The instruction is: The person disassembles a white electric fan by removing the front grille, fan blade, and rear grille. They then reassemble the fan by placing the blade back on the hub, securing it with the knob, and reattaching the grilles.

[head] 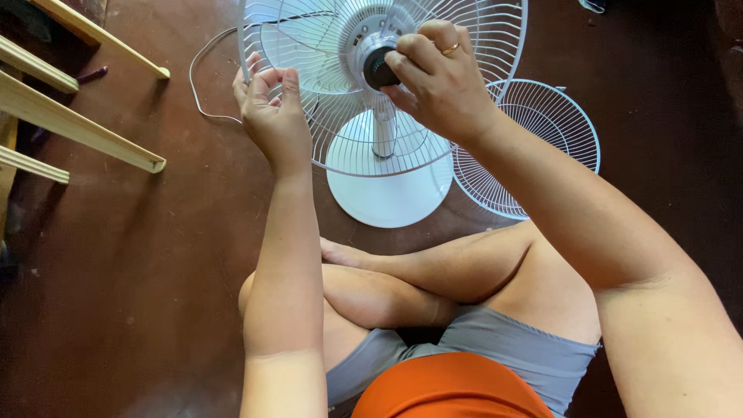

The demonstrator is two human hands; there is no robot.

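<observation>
A white standing fan sits on the floor in front of my crossed legs, with its round base (387,203) below the head. My left hand (272,116) grips the left rim of the rear wire guard (340,147), which is mounted on the fan head. My right hand (437,81), with a gold ring on one finger, has its fingers closed on the black nut (378,71) at the hub in the guard's middle. No blades are seen on the hub.
A loose white wire guard (542,135) lies flat on the brown floor to the right of the base. The white cord (203,77) curls away at upper left. Pale wooden slats (85,128) stick in from the left edge.
</observation>
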